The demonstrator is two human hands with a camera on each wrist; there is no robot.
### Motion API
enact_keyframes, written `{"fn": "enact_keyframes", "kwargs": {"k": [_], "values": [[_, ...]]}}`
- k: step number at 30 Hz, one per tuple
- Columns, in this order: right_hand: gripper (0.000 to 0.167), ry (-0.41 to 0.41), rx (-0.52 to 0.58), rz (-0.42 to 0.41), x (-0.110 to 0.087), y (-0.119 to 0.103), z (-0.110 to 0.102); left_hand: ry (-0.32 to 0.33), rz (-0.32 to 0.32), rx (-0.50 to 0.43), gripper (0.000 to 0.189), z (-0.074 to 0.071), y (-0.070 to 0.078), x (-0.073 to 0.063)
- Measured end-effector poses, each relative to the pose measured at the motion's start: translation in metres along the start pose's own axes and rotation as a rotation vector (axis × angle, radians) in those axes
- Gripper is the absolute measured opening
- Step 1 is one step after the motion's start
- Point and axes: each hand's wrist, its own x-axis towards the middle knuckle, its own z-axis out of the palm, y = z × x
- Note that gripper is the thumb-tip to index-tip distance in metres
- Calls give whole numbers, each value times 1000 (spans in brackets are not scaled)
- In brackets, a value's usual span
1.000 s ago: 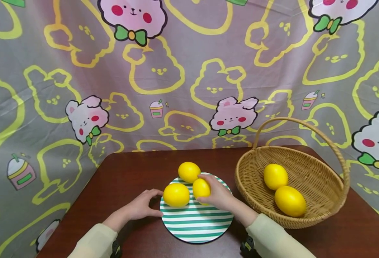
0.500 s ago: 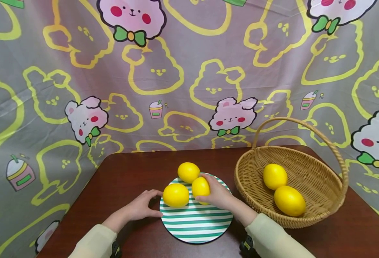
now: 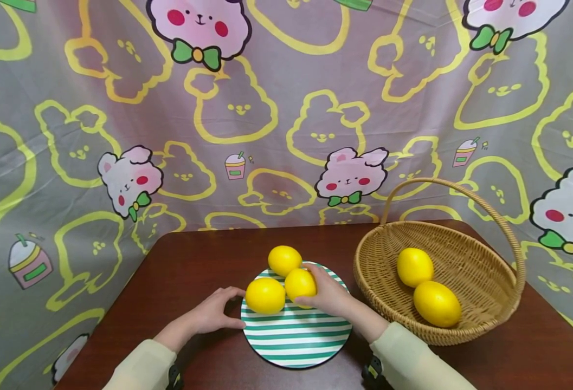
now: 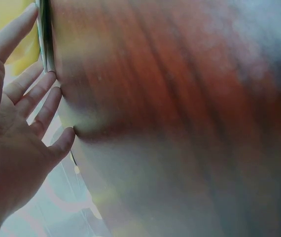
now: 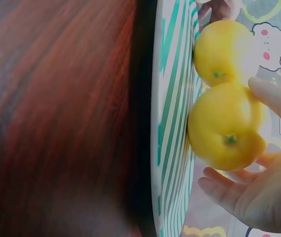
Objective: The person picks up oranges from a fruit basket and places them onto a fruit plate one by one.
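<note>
**Dark wooden table (image 3: 208, 254): yellow fruit (image 3: 299, 285) held on striped plate (image 3: 296, 342)**

The yellow fruit is enclosed by the thumb and curved fingers of the right hand (image 3: 330, 295); in the right wrist view, its underside is seen against the plate's green-and-white face, with its stem spot turned to the camera. Just beside it, a second fruit (image 3: 265, 296) is placed, and a third fruit (image 3: 284, 260) is set at the plate's far edge; whether the three are touching cannot be told for certain. The plate's rim is met by the left hand (image 3: 210, 314), its thumb and fingers spread wide. On the plate's other side, a wicker basket (image 3: 481, 281) is stood, in which a fourth fruit (image 3: 415, 267) and a fifth fruit (image 3: 437, 304) are laid together. Pale sleeves (image 3: 147, 365) are worn on both arms. Behind the table, a grey cloth (image 3: 276, 124) is hung, printed with rabbits, cups and yellow outlines.
</note>
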Motion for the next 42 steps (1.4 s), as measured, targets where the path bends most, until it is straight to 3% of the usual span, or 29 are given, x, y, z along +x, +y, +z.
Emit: {"fn": "enact_keyframes", "kwargs": {"k": [8,15,23,36,42], "values": [[83,7,-17,24,-3,-7,-5,1,6,8,71,-1,-1,-1],[82,28,-63,-11,-9,-18,-12,13,-2,20,70,-2,-1,-2],[77,41,-15,-27,-23,-39,-29,10,-8,17,69,-4,1,-3],[76,-55,62,-153,-46,-61,-66,4,11,6,68,-5,3,-3],[77,-106,102,-149,-56,-62,-84,2,11,1,67,-5,5,-3]]}}
